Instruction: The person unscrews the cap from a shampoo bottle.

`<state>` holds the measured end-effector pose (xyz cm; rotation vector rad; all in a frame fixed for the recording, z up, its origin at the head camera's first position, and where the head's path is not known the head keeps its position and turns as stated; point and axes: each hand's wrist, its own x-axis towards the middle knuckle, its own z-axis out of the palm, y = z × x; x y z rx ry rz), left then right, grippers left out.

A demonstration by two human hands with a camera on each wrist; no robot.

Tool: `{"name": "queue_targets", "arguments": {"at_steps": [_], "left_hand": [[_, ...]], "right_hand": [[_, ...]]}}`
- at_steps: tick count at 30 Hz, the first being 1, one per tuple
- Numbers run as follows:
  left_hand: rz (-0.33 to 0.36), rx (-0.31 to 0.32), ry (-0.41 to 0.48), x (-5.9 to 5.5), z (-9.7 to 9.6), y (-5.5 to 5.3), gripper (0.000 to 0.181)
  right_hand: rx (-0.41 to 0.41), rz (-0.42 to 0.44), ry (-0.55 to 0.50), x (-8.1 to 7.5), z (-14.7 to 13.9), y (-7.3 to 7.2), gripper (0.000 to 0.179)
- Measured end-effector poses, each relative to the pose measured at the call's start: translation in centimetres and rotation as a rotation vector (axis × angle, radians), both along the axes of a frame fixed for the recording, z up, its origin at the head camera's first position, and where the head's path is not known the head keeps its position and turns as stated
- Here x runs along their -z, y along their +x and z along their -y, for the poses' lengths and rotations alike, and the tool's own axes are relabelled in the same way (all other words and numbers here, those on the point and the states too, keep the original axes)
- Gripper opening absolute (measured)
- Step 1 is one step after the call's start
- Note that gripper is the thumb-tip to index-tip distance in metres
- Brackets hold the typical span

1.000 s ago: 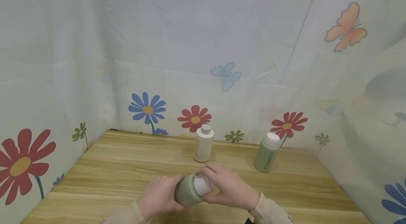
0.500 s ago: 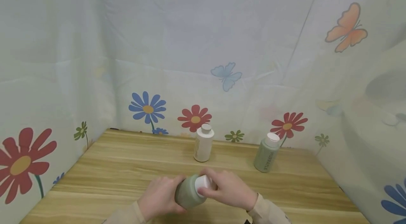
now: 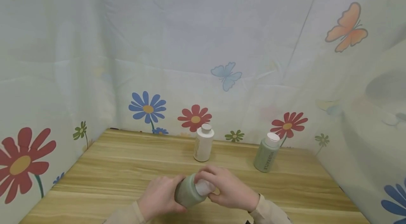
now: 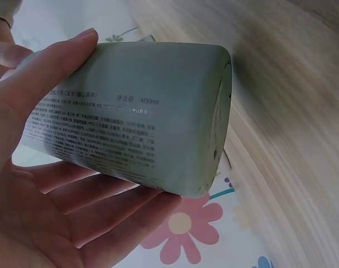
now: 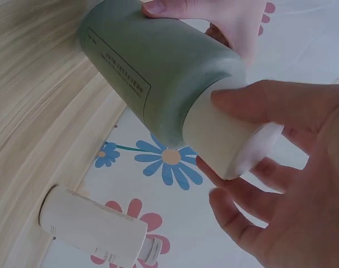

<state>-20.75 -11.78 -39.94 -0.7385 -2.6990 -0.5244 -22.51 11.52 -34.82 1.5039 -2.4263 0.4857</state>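
Note:
A green bottle (image 3: 188,193) lies tilted between my two hands, its white cap (image 3: 204,186) pointing right. My left hand (image 3: 161,194) grips the body, thumb on one side and fingers on the other; small printed text shows on that bottle in the left wrist view. With thumb and fingers, my right hand (image 3: 229,188) holds the cap. In the right wrist view the thumb presses the side of the cap, and fingertips reach around its far side. The cap sits against the bottle's shoulder.
A white bottle (image 3: 203,144) stands upright at the back middle of the wooden table (image 3: 136,160). Right of it stands another green bottle (image 3: 265,155) with a white cap. A curtain (image 3: 177,41) printed with flowers and butterflies encloses the table's back and sides.
My right hand's fingers have shifted around the cap, turning over it and back. The left hand keeps its grip on the bottle, and the standing bottles stay in place.

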Motion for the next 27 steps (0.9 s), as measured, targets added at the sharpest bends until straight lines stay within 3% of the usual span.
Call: {"name": "queue_targets", "arguments": {"at_steps": [3,6,9,13,17,20,27], "left_hand": [[-0.001,0.006,-0.003,0.1,0.0,0.0,0.069],[0.011,0.012,0.002,0.2,0.0,-0.1,0.069],[0.018,0.017,0.011,0.2,-0.1,0.0,0.069],[0.017,0.023,0.012,0.2,-0.2,0.0,0.068],[0.021,0.025,0.020,0.1,-0.3,0.1,0.068],[0.033,0.020,0.036,0.0,-0.2,0.1,0.068],[0.032,-0.022,0.060,-0.2,0.1,0.1,0.070]], "right_hand": [[0.029,0.042,-0.017,0.0,0.1,0.1,0.041],[0.120,0.102,-0.029,0.1,0.4,0.2,0.046],[0.214,0.068,-0.025,0.3,0.6,0.1,0.051],[0.269,-0.001,-0.026,0.8,0.7,0.0,0.040],[0.232,-0.038,-0.074,0.9,0.5,-0.1,0.027],[0.179,-0.047,-0.108,0.7,0.2,-0.2,0.028],[0.092,0.105,-0.191,-0.3,-0.6,-0.3,0.039]]}}
